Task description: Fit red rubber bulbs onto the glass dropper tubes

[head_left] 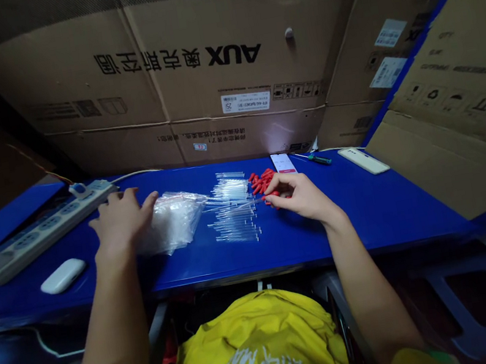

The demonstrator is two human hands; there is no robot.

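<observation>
My left hand (121, 218) lies flat with fingers spread on a pile of clear plastic bags (174, 218) on the blue table (370, 216). My right hand (298, 194) is curled in a pinch over a heap of small red caps (261, 180), and a thin clear tube runs from its fingers toward the left. A spread of clear tubes (233, 208) lies between the two hands.
A white power strip (40, 227) and a white mouse-like device (63, 275) lie at the left. A phone with a lit screen (283, 163), a screwdriver (319, 160) and a white phone (363, 160) lie at the back. Cardboard boxes (203, 58) wall the back and right.
</observation>
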